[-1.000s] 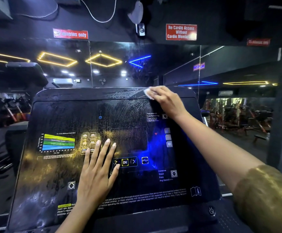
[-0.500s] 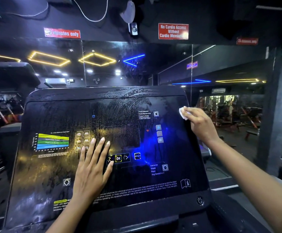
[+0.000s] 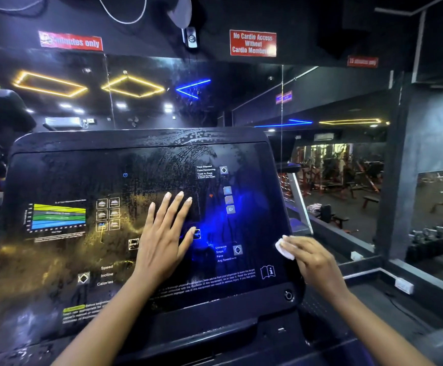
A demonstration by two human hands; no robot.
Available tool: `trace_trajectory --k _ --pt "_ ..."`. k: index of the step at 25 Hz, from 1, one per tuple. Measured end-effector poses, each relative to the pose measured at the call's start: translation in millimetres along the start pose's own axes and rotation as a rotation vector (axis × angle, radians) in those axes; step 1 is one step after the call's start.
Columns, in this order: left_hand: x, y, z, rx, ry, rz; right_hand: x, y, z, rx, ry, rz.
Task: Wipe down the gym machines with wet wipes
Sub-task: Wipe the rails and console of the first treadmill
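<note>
A black cardio machine console point(image 3: 64, 260) fills the middle of the head view, its glossy panel streaked with wet smears. My left hand point(image 3: 164, 233) lies flat on the panel's centre, fingers straight and spread. My right hand point(image 3: 312, 257) holds a small white wet wipe point(image 3: 283, 250) against the console's right edge, low down near the book icon. The wipe sticks out past my fingertips.
A mirrored wall behind the console reflects yellow and blue ceiling lights. Red signs point(image 3: 252, 43) hang above. A neighbouring machine's dark console point(image 3: 1, 107) sits at the left. On the right, a grey pillar point(image 3: 431, 159) and mirrors show weight benches.
My right hand has slid the wipe from the console's top edge down along its right side. My left hand has shifted up and right on the panel.
</note>
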State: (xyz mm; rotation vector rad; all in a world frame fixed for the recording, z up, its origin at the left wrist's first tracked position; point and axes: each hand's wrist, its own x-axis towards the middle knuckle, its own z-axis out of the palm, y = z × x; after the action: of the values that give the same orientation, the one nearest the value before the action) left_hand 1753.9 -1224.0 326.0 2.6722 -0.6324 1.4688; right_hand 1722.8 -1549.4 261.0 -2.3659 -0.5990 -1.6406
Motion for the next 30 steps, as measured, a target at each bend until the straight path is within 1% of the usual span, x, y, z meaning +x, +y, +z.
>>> trace_trajectory --k 3,5,7,9,10,12,15,17,21,23,24,26,28,30 --pt "0 2 9 0.058 -0.061 -0.016 71 2 -1 0.003 0.099 0.034" --pt "-2 3 12 0.085 -0.062 -0.013 132 7 11 0.013 0.15 0.028" --pt "-2 3 13 0.09 -0.04 -0.014 182 11 27 0.029 0.132 0.053" --pt "-2 3 14 0.095 -0.025 -0.011 208 11 43 0.039 0.094 0.086" --pt "-2 3 14 0.098 -0.021 -0.009 211 12 50 0.04 0.101 0.094" --pt "-2 3 14 0.101 -0.02 -0.01 200 11 56 0.028 0.151 0.055" --pt "-2 3 15 0.102 -0.025 -0.012 156 0 55 0.032 0.186 -0.01" --pt "-2 3 15 0.107 -0.031 -0.015 120 -11 51 0.041 0.153 -0.04" --pt "-2 4 13 0.116 -0.045 -0.019 49 -23 34 0.051 0.014 -0.127" --pt "-2 4 13 0.119 -0.048 -0.017 29 -26 23 0.055 -0.045 -0.183" --pt "-2 4 13 0.117 -0.051 -0.017 30 -26 18 0.061 -0.051 -0.2" --pt "-2 4 14 0.112 -0.054 -0.021 59 -25 14 0.08 0.002 -0.186" --pt "-3 5 14 0.107 -0.052 -0.024 116 -20 18 0.09 0.095 -0.112" --pt "-2 5 13 0.108 -0.049 -0.028 182 -12 26 0.092 0.125 -0.015"
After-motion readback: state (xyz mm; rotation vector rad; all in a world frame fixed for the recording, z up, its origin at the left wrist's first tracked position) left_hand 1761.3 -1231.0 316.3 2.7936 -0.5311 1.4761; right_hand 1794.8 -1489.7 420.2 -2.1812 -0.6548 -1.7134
